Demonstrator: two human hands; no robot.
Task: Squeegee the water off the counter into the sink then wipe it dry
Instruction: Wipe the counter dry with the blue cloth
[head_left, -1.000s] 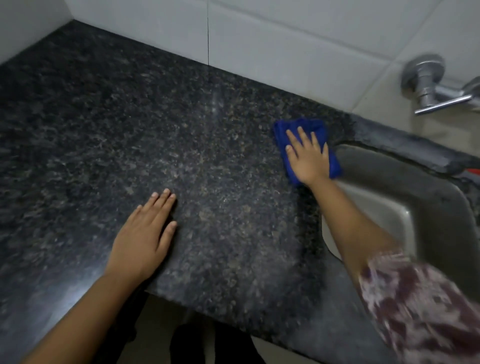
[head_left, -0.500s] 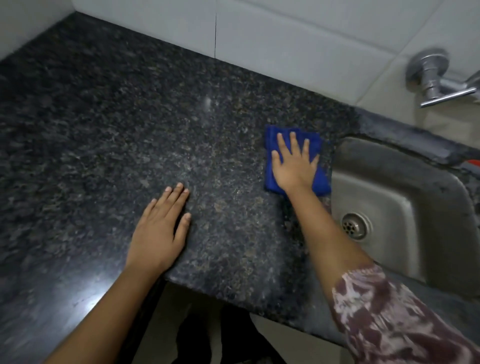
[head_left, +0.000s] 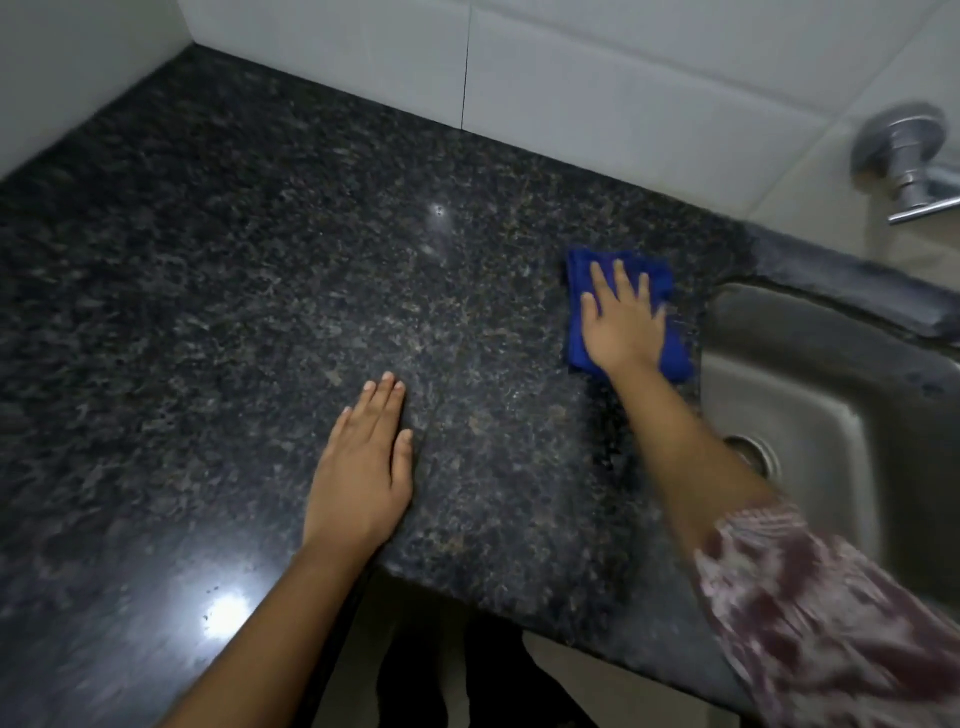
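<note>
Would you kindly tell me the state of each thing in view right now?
counter: glossy, no pooled water visible.
sink: drain partly hidden by the right arm.
tap: spout out of frame.
blue cloth: lies flat on the counter beside the sink.
right hand: fingers spread, pressing the blue cloth.
left hand: flat on the counter, holding nothing.

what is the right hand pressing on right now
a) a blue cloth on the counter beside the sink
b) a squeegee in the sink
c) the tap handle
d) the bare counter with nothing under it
a: the right hand lies flat with straight fingers on a folded blue cloth, which sits on the dark counter just left of the sink.
</note>
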